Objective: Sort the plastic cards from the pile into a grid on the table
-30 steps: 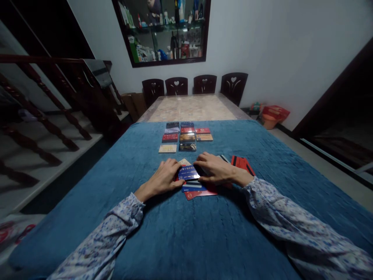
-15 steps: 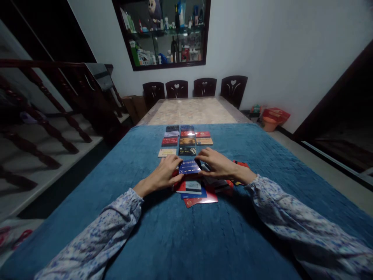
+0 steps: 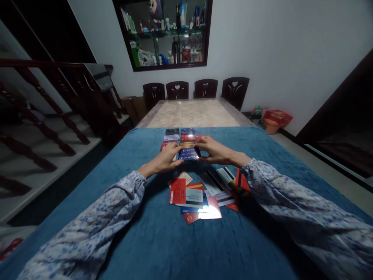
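Between my two hands a dark blue card (image 3: 189,153) is held by its short sides, above the rows of cards. My left hand (image 3: 166,158) pinches its left edge with thumb and fingers. On its right edge, my right hand (image 3: 214,151) grips in the same way. Beyond lie a red card (image 3: 188,137), a pale card (image 3: 171,137) and several others in rows, partly hidden by the hands. Nearer me is a loose pile with a red card (image 3: 177,191), a blue card (image 3: 189,209) and a grey card with a black stripe (image 3: 214,182).
A blue cloth (image 3: 163,241) covers the near part of the table (image 3: 189,112). Four-legged or not, several dark chairs (image 3: 177,90) stand at the far end. A wooden railing (image 3: 37,116) is at the left, and an orange bin (image 3: 271,126) stands on the floor at the right.
Both hands have moved forward with the dark blue card, away from the loose pile and over the nearer cards of the rows. More of the pile now shows.
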`<state>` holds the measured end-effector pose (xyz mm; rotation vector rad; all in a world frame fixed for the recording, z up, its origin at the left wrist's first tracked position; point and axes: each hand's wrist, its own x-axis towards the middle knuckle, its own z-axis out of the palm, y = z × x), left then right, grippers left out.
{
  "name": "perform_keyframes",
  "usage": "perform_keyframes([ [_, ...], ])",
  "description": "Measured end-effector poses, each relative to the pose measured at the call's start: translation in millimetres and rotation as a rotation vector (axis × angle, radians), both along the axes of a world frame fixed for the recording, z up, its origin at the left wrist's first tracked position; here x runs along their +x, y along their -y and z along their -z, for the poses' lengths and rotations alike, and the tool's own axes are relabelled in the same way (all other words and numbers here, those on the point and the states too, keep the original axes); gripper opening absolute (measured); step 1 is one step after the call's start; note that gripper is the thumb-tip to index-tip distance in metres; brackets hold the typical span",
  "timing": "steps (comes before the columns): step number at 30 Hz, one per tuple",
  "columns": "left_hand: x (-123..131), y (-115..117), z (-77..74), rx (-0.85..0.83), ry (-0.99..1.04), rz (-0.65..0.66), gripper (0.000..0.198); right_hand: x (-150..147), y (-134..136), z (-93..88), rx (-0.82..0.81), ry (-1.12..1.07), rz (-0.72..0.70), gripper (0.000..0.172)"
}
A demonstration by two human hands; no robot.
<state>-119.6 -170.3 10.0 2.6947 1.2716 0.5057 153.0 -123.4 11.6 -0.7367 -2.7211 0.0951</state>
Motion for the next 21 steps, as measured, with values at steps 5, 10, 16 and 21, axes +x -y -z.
perform_keyframes([
  [5,4,-32,-3.7,0.008,0.008,0.002,0.043,-4,-25,-5.8,0.026,-0.003,0.052,0.042],
  [10,8,-64,-10.6,0.014,-0.06,-0.03,0.044,-9,-47,-17.5,0.031,0.07,0.127,0.037],
  [16,10,-105,-16.2,0.035,-0.077,-0.022,0.038,-14,-82,-23.7,0.069,0.128,0.197,0.035],
  [21,10,-137,-17.0,0.042,-0.113,-0.021,0.035,-20,-110,-24.5,0.077,0.2,0.242,0.038],
])
